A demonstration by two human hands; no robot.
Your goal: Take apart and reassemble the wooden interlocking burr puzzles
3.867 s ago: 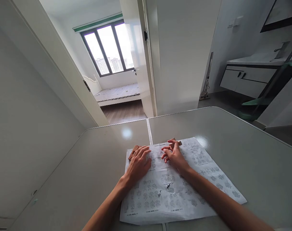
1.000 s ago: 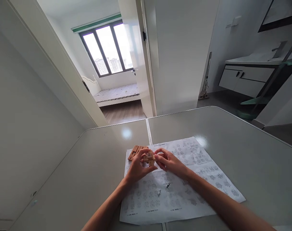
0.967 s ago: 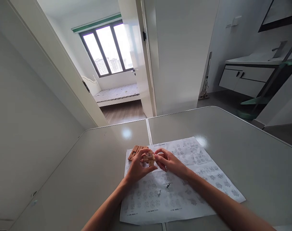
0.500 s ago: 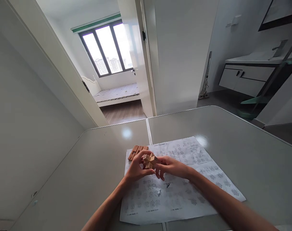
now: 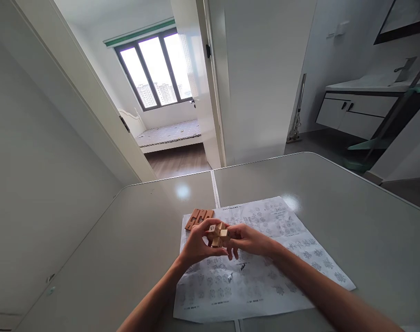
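Note:
Between my two hands is a small light-wood burr puzzle (image 5: 217, 234) made of crossing blocks, with a dark mark on one block end. My left hand (image 5: 198, 242) wraps round its left side, thumb below and fingers above. From the right, my right hand (image 5: 247, 239) grips the puzzle with its fingertips; the lower fingers hang loosely curled beneath. Under both hands lies a white printed sheet (image 5: 265, 288) covered in small puzzle diagrams. Just behind my left hand, several reddish-brown notched wooden pieces (image 5: 197, 216) lie side by side at the sheet's far left corner.
The sheet lies on a grey table (image 5: 133, 249) with a pale seam across it. Two small torn or dark spots show on the paper. Past the table are an open door (image 5: 192, 83), a bed (image 5: 171, 133) and a washbasin cabinet (image 5: 355, 113).
The puzzle has turned slightly in my hands, so the marked block end now faces me more. Both hands have shifted a little lower. The brown pieces stay put.

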